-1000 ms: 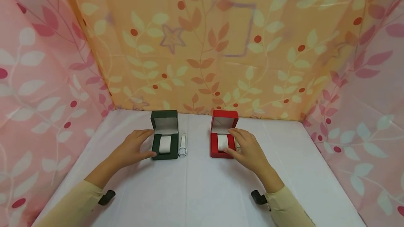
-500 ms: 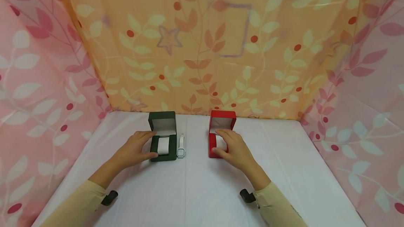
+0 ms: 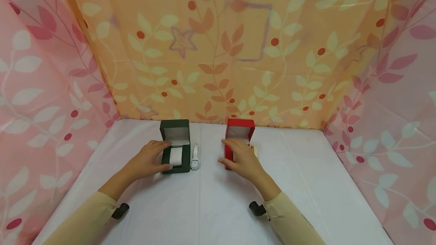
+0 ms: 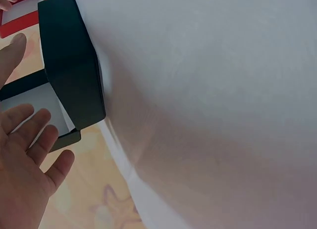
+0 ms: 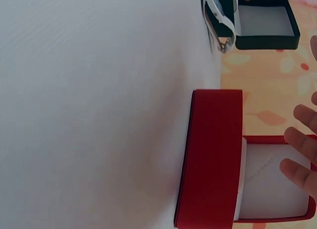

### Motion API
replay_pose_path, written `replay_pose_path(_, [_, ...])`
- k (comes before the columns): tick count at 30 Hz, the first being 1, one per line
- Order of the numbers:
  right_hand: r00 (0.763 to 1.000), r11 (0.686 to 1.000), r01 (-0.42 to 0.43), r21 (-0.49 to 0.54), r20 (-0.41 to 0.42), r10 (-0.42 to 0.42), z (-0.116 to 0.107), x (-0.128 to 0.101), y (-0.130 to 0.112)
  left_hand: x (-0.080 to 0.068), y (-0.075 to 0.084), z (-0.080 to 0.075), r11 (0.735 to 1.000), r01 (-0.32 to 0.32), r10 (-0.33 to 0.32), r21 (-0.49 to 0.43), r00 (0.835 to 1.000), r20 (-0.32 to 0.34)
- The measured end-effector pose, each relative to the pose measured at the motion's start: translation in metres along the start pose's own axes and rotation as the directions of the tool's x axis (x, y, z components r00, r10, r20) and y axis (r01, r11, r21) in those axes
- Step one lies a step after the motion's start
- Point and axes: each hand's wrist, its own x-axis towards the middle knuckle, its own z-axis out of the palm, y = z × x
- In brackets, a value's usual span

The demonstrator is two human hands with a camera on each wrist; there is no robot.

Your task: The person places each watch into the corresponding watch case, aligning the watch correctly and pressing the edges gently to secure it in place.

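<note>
The person's left hand (image 3: 147,160) rests against the left side of the open green box (image 3: 176,150), fingers relaxed and spread, thumb at its front corner, gripping nothing firmly. The right hand (image 3: 239,158) lies over the open red box (image 3: 238,135), to the right of the green box, fingers loosely draped on its base and not clenched. A white watch (image 3: 195,157) lies flat just right of the green box on the tabletop (image 3: 204,207). Steadying each base well likely calls for light, even pressure low on the walls, keeping the upright lids from tipping shut.
</note>
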Motion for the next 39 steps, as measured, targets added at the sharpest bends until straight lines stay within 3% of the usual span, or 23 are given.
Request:
replay_pose_path(6, [0.995,0.995,-0.073,0.062,0.069,0.069,0.009,0.007,-0.009,0.001,0.002,0.001,1.0,0.003,-0.003,0.003,1.0,-0.003])
replay_pose_path(15, [0.985,0.98,-0.14,0.141,0.125,0.123,0.018,0.017,-0.017,0.005,0.002,0.005,0.998,-0.052,0.051,-0.018,0.998,-0.044])
replay_pose_path(22, [0.973,0.968,-0.18,0.174,0.179,0.149,0.025,0.026,-0.019,0.01,-0.001,0.008,1.0,-0.009,0.009,-0.024,1.0,-0.006])
replay_pose_path(28, [0.971,0.966,-0.182,0.182,0.187,0.147,0.03,0.03,-0.02,0.015,-0.004,0.008,0.999,-0.022,0.021,-0.036,1.0,-0.008])
replay_pose_path(39, [0.951,0.955,-0.217,0.203,0.265,0.16,0.046,0.037,-0.019,0.022,-0.005,0.013,1.0,0.002,-0.002,0.022,1.0,0.012])
